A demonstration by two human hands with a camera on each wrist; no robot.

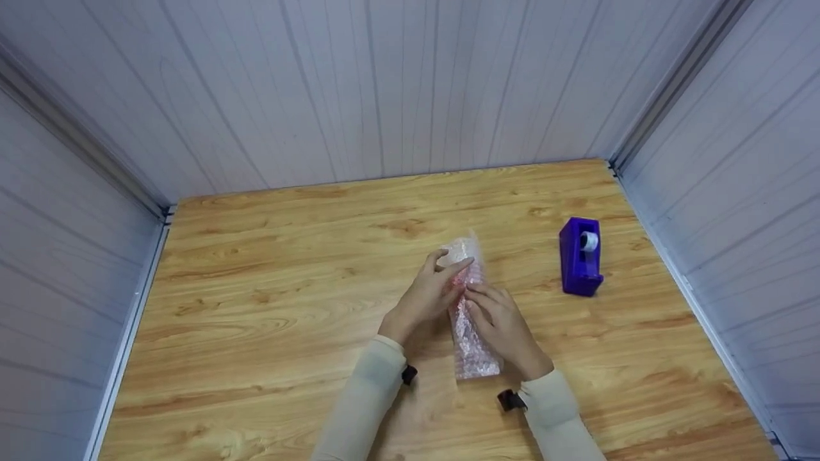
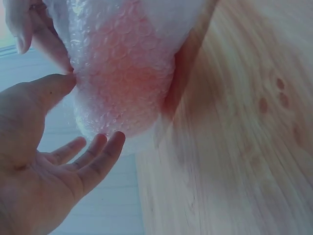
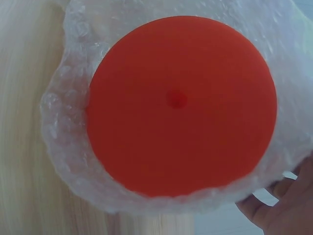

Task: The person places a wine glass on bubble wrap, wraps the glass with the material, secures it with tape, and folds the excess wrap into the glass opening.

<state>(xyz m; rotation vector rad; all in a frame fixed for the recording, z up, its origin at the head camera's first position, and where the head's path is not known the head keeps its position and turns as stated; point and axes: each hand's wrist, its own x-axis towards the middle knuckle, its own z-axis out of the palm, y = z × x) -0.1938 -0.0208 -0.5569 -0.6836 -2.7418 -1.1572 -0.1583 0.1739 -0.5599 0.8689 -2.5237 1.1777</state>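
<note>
A sheet of clear bubble wrap [image 1: 475, 355] lies lengthwise in front of me, rolled around a red object. Its flat round red end, dimpled at the centre, fills much of the right wrist view, so I call it a red disc-ended object [image 3: 195, 142]. My left hand [image 1: 424, 296] lies along the roll's left side. In the left wrist view its thumb touches the bubble wrap [image 2: 127, 58], and the other fingers stay loosely spread by the roll's end. From the right, my right hand [image 1: 509, 326] rests its fingertips on the wrap, close to the left fingers.
A purple tape dispenser [image 1: 581, 275] with a roll of white tape [image 1: 590, 241] stands to the right on the wood-grain table [image 1: 275, 307]. Pale panelled walls [image 1: 384, 83] enclose the back and both sides.
</note>
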